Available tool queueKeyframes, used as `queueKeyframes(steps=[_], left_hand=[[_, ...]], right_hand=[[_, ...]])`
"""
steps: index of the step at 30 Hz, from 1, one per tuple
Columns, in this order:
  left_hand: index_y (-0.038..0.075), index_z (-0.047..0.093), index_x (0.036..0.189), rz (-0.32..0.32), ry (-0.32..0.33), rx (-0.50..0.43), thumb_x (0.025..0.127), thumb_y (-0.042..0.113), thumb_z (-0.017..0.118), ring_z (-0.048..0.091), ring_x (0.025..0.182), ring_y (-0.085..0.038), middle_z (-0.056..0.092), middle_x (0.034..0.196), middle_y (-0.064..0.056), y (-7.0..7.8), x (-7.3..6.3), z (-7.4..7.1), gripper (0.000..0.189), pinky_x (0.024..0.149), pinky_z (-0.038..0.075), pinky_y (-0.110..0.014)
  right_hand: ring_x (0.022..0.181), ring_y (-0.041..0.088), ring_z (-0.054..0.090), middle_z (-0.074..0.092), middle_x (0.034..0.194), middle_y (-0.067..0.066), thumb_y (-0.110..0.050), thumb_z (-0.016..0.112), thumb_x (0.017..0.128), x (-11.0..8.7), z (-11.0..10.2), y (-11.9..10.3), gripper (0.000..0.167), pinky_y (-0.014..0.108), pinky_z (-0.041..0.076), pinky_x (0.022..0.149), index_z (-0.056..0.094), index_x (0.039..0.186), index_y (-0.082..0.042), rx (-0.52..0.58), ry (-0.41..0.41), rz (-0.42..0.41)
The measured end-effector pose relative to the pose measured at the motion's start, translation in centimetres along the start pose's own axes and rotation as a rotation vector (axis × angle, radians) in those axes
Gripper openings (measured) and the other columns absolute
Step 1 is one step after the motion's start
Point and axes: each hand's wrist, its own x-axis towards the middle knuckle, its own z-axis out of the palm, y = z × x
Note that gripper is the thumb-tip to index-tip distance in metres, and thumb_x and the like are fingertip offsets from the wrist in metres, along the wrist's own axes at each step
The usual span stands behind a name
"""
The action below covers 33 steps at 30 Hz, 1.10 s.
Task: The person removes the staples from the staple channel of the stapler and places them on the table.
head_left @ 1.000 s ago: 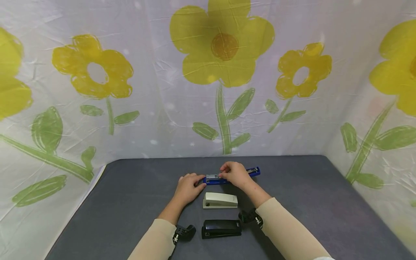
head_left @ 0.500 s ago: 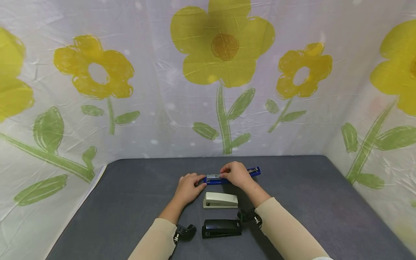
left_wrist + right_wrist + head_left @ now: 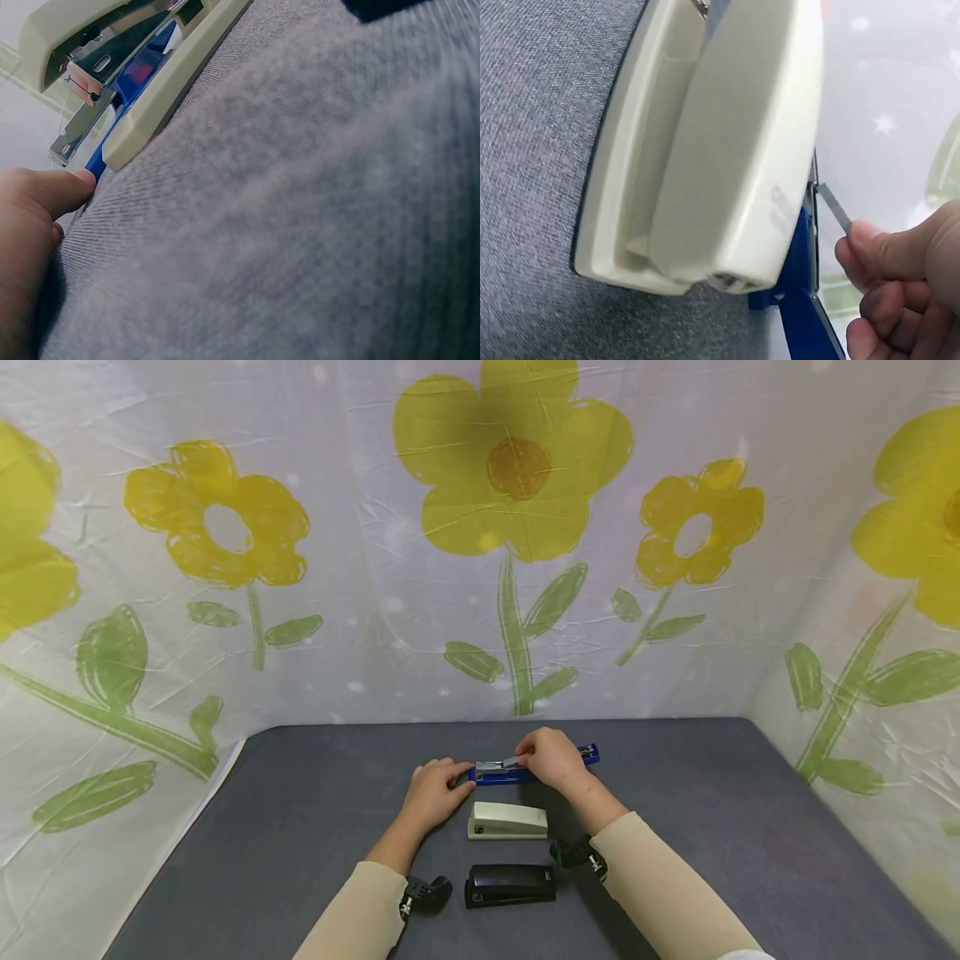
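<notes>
A blue stapler (image 3: 495, 780) lies opened out flat near the back of the dark table, its metal magazine exposed. My left hand (image 3: 433, 795) grips its left end between thumb and index finger; the left wrist view shows the thumb (image 3: 75, 187) against the blue base. Over the magazine my right hand (image 3: 553, 762) pinches a thin grey staple strip (image 3: 834, 208) between thumb and index finger. That strip slants, with its lower left end right at the magazine. The cream stapler hides part of the blue one in both wrist views.
In front of the blue stapler stands a cream stapler (image 3: 508, 821), closer to me a black stapler (image 3: 511, 887). Both lie between my forearms. A flowered cloth wall (image 3: 360, 677) rises behind the grey tabletop (image 3: 285, 827).
My right hand has shifted slightly up and to the right. The staple strip now shows tilted between its fingertips and the magazine. My left hand stays in place.
</notes>
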Motion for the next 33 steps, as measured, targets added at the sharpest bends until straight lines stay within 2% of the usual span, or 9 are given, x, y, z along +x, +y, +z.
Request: queueKeyframes(steps=[9,16,25,33], left_hand=[[0.014,0.075,0.126,-0.001,-0.009,-0.017,0.096,0.027,0.074,0.032,0.065,-0.013,0.039,0.07,0.006,0.3,-0.2,-0.3,0.033,0.071,0.023,-0.038],[0.013,0.076,0.124,0.009,0.007,-0.013,0.095,0.027,0.075,0.033,0.065,-0.013,0.039,0.07,0.007,0.4,-0.4,-0.4,0.032,0.07,0.024,-0.038],[0.013,0.075,0.126,-0.003,-0.001,-0.009,0.096,0.028,0.074,0.034,0.066,-0.013,0.04,0.07,0.006,0.2,-0.4,-0.3,0.033,0.071,0.025,-0.038],[0.015,0.075,0.126,0.0,0.0,-0.005,0.096,0.029,0.074,0.034,0.067,-0.015,0.039,0.07,0.006,0.2,-0.3,-0.1,0.033,0.072,0.024,-0.038]], right_hand=[[0.082,0.018,0.067,0.073,0.093,0.004,-0.009,0.071,0.097,-0.3,-0.9,0.7,0.016,0.036,0.054,0.072,0.077,0.109,-0.002,0.151,-0.002,0.033],[0.089,0.026,0.069,0.074,0.1,0.007,-0.007,0.069,0.098,-1.0,-1.6,1.4,0.016,0.039,0.054,0.075,0.077,0.111,-0.002,0.213,0.027,0.037],[0.094,0.03,0.068,0.072,0.107,0.009,-0.008,0.066,0.1,-1.8,-2.4,2.6,0.018,0.043,0.053,0.079,0.075,0.115,-0.001,0.259,0.063,0.035],[0.096,0.028,0.068,0.072,0.109,0.012,-0.007,0.065,0.101,-2.3,-3.1,4.1,0.018,0.043,0.053,0.081,0.074,0.115,0.0,0.281,0.103,0.039]])
